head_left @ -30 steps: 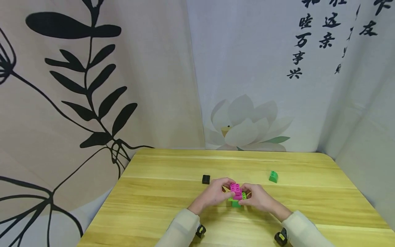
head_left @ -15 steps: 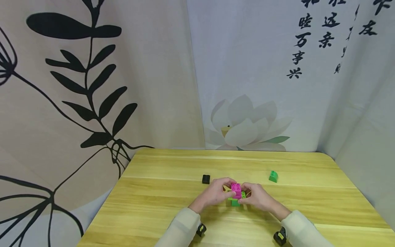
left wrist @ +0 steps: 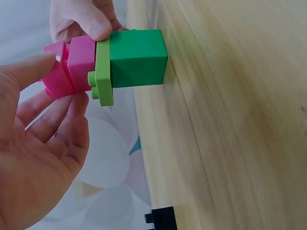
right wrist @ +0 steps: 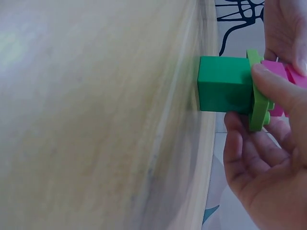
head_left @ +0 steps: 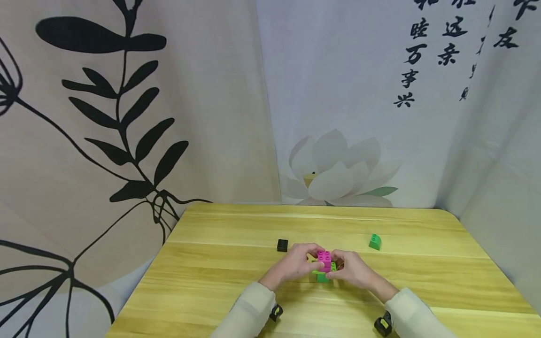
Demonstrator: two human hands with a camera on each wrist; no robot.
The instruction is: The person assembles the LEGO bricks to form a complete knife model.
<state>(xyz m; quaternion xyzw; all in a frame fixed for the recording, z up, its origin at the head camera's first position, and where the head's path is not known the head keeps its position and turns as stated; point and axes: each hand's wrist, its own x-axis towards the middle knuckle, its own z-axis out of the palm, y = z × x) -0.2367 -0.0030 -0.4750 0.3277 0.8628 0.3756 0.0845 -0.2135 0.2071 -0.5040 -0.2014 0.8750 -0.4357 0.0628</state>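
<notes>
A small stack of toy building bricks stands on the table in front of me. At its bottom is a green brick (left wrist: 138, 60), topped by a thin lime green plate (left wrist: 103, 72) that sticks out at the sides. Above come a lower pink brick (left wrist: 81, 64) and an upper pink brick (head_left: 324, 256), which sits slightly tilted with a narrow gap beneath it in the left wrist view. My left hand (head_left: 295, 264) pinches the upper pink brick between thumb and fingers. From the other side, my right hand (head_left: 356, 269) grips the lime plate, its thumb on the plate's edge.
A black brick (head_left: 282, 245) lies behind and left of my hands on the wooden table (head_left: 203, 291). Farther right is a loose green brick (head_left: 374, 241) with a sloped side. Printed curtains (head_left: 220, 117) hang behind the table.
The upper pink brick has shifted very slightly to the right with my left hand. Both hands keep their holds, and the loose bricks have stayed put.
</notes>
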